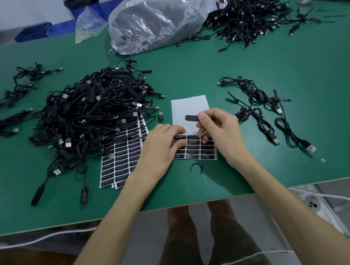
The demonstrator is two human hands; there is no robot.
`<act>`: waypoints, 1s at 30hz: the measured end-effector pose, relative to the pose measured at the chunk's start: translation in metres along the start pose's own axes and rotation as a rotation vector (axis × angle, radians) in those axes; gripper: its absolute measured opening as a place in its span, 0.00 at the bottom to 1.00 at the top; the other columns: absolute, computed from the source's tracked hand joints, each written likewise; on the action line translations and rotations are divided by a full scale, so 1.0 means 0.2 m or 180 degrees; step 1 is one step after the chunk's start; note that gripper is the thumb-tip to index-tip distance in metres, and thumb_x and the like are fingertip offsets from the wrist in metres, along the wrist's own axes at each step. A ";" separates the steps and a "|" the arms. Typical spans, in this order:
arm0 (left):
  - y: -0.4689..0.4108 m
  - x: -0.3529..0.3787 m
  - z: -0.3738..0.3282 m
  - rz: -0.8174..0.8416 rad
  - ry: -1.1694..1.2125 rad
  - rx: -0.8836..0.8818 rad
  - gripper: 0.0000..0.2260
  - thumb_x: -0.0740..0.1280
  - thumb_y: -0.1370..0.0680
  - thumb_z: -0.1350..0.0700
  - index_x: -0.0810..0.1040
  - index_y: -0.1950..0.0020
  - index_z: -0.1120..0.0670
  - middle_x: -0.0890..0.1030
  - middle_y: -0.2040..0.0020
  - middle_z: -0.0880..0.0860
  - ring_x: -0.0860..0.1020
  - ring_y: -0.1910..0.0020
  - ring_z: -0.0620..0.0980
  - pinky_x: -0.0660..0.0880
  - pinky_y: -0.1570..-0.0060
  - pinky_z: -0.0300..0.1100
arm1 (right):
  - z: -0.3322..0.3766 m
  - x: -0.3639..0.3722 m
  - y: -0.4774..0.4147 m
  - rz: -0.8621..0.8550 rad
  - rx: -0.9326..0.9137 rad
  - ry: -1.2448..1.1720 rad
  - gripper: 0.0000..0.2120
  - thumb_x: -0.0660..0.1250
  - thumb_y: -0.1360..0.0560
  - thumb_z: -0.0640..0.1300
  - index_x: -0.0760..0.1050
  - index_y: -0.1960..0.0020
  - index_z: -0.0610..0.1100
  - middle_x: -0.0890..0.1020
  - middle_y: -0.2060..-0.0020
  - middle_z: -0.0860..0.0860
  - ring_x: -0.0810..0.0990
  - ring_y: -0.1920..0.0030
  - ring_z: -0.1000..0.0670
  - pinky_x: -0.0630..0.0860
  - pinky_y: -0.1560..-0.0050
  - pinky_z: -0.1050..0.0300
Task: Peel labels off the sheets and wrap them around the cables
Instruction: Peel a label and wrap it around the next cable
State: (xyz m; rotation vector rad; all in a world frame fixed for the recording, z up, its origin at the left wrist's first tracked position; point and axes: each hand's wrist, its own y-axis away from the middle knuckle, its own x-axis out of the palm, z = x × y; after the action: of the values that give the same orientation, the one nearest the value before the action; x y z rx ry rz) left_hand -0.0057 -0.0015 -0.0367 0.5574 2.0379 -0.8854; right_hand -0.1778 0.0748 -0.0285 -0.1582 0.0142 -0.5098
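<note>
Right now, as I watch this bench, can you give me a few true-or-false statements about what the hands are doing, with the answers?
1. The right hand pinches a peeled black label. True.
2. The left hand holds a cable. False: it presses down on the label sheet.
3. A large cable pile lies to the left of the sheet. True.
4. The sheet's upper part is full of labels. False: it is bare white, and labels sit only on its lower rows.
</note>
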 end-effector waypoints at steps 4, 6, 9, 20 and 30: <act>0.02 -0.01 -0.02 -0.0068 -0.0099 0.0045 0.10 0.73 0.21 0.52 0.80 0.42 0.55 0.84 0.49 0.50 0.78 0.46 0.53 0.75 0.45 0.54 | -0.01 0.00 0.00 0.0194 0.0012 0.0251 0.07 0.67 0.17 0.41 0.81 0.49 0.39 0.85 0.61 0.46 0.83 0.62 0.50 0.82 0.59 0.55; 0.02 -0.01 -0.03 -0.0073 -0.0130 -0.0024 0.10 0.72 0.20 0.52 0.79 0.43 0.55 0.83 0.49 0.51 0.78 0.46 0.54 0.75 0.45 0.54 | -0.02 0.00 0.00 0.0234 -0.0006 0.0322 0.07 0.68 0.17 0.42 0.82 0.49 0.39 0.86 0.60 0.47 0.84 0.61 0.50 0.83 0.56 0.55; 0.03 0.00 -0.03 -0.0128 -0.0207 -0.0040 0.09 0.71 0.20 0.51 0.79 0.44 0.55 0.83 0.49 0.52 0.78 0.46 0.54 0.75 0.45 0.52 | -0.02 0.00 0.00 0.0271 -0.0014 0.0360 0.07 0.68 0.17 0.42 0.82 0.49 0.39 0.86 0.61 0.47 0.85 0.61 0.49 0.83 0.54 0.54; 0.05 0.00 -0.05 -0.0334 -0.0233 0.0211 0.07 0.73 0.20 0.59 0.75 0.49 0.57 0.86 0.47 0.52 0.82 0.52 0.56 0.78 0.48 0.53 | -0.04 0.00 -0.01 0.0240 -0.0003 0.0535 0.07 0.67 0.17 0.42 0.82 0.49 0.41 0.86 0.60 0.47 0.86 0.60 0.50 0.83 0.53 0.55; -0.10 -0.14 -0.01 0.0203 0.3137 -0.1466 0.09 0.74 0.22 0.56 0.84 0.43 0.57 0.86 0.42 0.52 0.83 0.40 0.50 0.80 0.41 0.46 | -0.03 0.00 -0.02 0.0198 0.0130 0.0530 0.07 0.67 0.17 0.41 0.82 0.46 0.39 0.86 0.58 0.46 0.86 0.59 0.49 0.83 0.52 0.54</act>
State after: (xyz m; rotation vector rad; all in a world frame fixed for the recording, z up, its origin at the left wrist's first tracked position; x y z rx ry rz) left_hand -0.0044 -0.0153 -0.0043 0.8891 2.9455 -0.0221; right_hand -0.1798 0.0710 -0.0338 -0.0748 0.1708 -0.4599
